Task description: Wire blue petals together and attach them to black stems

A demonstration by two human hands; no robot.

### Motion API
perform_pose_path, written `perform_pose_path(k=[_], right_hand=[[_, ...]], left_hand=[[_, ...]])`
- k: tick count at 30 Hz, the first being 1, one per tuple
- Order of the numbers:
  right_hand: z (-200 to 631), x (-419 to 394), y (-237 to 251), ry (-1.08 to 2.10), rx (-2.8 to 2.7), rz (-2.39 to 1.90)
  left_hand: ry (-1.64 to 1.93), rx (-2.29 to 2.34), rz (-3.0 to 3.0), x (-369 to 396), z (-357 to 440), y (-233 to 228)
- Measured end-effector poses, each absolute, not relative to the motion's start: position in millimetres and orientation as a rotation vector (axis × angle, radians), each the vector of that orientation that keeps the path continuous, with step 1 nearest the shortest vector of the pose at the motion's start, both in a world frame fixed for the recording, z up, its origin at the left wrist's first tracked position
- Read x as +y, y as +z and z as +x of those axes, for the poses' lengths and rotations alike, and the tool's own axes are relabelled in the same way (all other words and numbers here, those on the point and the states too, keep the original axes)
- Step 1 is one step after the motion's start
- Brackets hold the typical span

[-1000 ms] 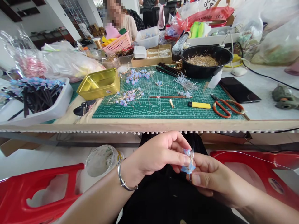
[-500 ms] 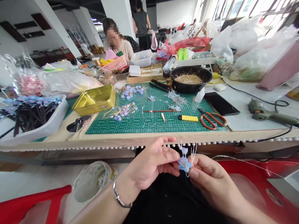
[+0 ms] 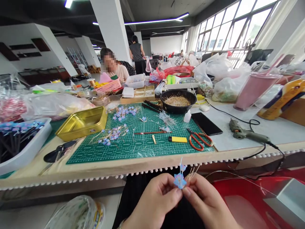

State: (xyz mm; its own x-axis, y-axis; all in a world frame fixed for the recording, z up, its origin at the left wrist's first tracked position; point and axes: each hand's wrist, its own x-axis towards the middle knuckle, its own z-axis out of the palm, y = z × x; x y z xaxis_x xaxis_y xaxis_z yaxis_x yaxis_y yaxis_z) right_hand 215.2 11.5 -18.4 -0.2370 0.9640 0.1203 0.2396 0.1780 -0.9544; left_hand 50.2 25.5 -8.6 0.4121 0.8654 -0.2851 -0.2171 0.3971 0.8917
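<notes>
"Where is the flower, set against your hands?"

"Your blue flower (image 3: 179, 181) is low in the frame, just right of centre, right at the fingertips between your two hands. It faces you, with a small blue bud (image 3: 183, 167) just above it. Both show below the edge of the table (image 3: 143, 166)."

"How are your hands?"

"Your left hand (image 3: 156, 198) pinches the flower's left side between thumb and fingers. Your right hand (image 3: 206, 198) has thumb and finger drawn together at its right side, and thin wires (image 3: 193, 173) fan upward beside that finger. Exactly what your right fingertips grip is hidden, so I can't tell."

"And around them?"

"Above your hands, mid-frame, the green mat (image 3: 95, 152) carries loose blue flowers (image 3: 114, 134) towards its left and orange-handled scissors (image 3: 195, 135) at its right. A glue gun (image 3: 250, 133) lies further right on the table."
</notes>
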Motion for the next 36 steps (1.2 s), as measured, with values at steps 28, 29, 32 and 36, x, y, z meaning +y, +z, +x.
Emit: perform_pose_path(k=[28,29,32,36], right_hand=[[300.0,152.4,64.1,1.044,-1.93,-1.61],[290.7,155.5,68.5,0.862,-2.014,-1.6],[269.6,168.7,73.7,0.394,-2.179,-1.611],[263.5,189.4,72.3,0.272,-2.241,-1.681]], left_hand=[[1.099,0.712,0.94,189.3,73.1,53.1],[1.11,0.72,0.954,194.8,78.4,54.7],[1.144,0.744,0.976,209.7,91.1,60.4],[1.163,0.757,0.977,225.5,100.9,64.8]])
